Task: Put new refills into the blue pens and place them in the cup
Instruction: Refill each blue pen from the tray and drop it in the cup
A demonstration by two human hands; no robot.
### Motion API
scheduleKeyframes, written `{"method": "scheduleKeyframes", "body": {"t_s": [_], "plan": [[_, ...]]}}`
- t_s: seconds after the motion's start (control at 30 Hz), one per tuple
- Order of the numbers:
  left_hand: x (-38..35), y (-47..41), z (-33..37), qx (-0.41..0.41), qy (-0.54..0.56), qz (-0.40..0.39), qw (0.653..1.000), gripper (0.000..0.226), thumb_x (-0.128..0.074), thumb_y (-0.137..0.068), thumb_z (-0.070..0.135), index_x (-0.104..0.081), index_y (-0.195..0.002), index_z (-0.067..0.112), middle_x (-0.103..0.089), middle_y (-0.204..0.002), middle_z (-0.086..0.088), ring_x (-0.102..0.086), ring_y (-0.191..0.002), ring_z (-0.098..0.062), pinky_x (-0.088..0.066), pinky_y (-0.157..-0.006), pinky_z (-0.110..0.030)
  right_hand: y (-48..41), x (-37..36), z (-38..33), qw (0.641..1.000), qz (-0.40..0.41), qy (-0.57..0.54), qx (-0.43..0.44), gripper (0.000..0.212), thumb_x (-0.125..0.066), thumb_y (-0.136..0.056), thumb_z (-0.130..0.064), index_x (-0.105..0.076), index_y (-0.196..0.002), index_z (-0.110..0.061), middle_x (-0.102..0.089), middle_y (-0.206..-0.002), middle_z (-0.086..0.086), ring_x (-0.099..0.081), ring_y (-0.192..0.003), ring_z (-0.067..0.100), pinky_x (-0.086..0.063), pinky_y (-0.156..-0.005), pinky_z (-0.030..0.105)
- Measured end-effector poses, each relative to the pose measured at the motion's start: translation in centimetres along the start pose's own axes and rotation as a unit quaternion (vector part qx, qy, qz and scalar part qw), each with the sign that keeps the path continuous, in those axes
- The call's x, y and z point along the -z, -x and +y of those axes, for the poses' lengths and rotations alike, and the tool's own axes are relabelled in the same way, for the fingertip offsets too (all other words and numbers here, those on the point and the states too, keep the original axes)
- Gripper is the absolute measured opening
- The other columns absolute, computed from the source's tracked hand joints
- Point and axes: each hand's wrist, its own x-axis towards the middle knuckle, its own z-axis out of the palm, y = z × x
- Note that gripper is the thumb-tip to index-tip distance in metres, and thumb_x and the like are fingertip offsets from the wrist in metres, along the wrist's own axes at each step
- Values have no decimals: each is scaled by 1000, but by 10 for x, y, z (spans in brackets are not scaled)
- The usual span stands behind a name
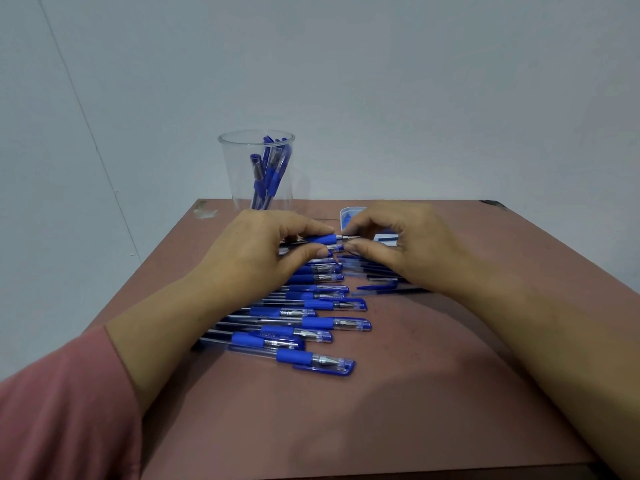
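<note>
Pale grey walls (415,81) are seen behind a reddish-brown table (433,393). At its far edge a clear cup (231,174) is stood, with several blue pens (269,169) leaned inside it. One pen (323,239) is held level above the far half of the table, short of the cup. Its blue grip section is pinched between the thumb and curled fingers of the left hand (263,245), and its metal tip (346,238) is pinched by the thumb and fingertips of the right hand (407,244). Below the hands a row of capped pens (311,323) is laid side by side on the table. Thin dark refills (381,271) and loose parts are scattered just beside the row, partly under the right hand. A small blue-and-white tray (348,213) is half hidden behind that hand.

The step in hand is judged to be the turning of the tip on the barrel; whether it is being loosened or tightened cannot be told. For the next move, the barrel should be kept steady by the left hand while the tip is twisted by the right. Once a fresh refill is seated and the tip is tight, the pen is to be capped and carried to the cup. Most of the work is judged to remain, given the many pens lying on the table.
</note>
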Motion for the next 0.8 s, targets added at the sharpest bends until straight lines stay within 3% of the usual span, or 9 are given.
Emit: {"method": "scheduleKeyframes", "body": {"t_s": [0.1, 0.17, 0.23, 0.47, 0.8], "plan": [[1, 0, -1, 6, -4, -4, 1000, 29, -68, -82, 38, -69, -111, 38, -51, -80, 42, -56, -85, 17, -45, -72, -6, 2, 6, 3, 998, -33, -23, -50, 19, -74, -81, -30, -62, -93, -39, -66, -84, -19, -63, -81, 2, -52, -76, 25], [2, -1, -2, 10, -14, -3, 1000, 29, -69, -83, 36, -69, -113, 37, -52, -82, 40, -58, -85, 12, -46, -74, -10, 4, 15, 8, 993, -67, -4, -97, 16, -72, -75, -46, -63, -88, -46, -66, -85, -20, -62, -84, 2, -53, -81, 33], [3, 0, -2, 10, -22, -3, 1000, 29, -69, -85, 34, -68, -113, 37, -52, -84, 40, -59, -84, 9, -47, -73, -12, 7, 25, 13, 983, -120, 27, -138, 15, -73, -72, -49, -65, -84, -48, -65, -85, -23, -61, -86, 1, -51, -83, 36], [3, 1, -3, 10, -25, -8, 1000, 29, -68, -86, 32, -67, -115, 38, -51, -85, 41, -58, -85, 11, -44, -71, -10, 11, 32, 13, 956, -236, 66, -163, 13, -72, -73, -51, -72, -84, -44, -62, -90, -16, -56, -86, 1, -49, -79, 31], [2, 0, -1, 18, -21, -15, 1000, 30, -67, -86, 33, -67, -115, 38, -50, -84, 41, -57, -85, 12, -44, -72, -9, 10, 20, 11, 946, -264, 82, -169, 16, -70, -84, -42, -70, -99, -39, -54, -89, -16, -52, -82, -5, -37, -70, 13]]}}
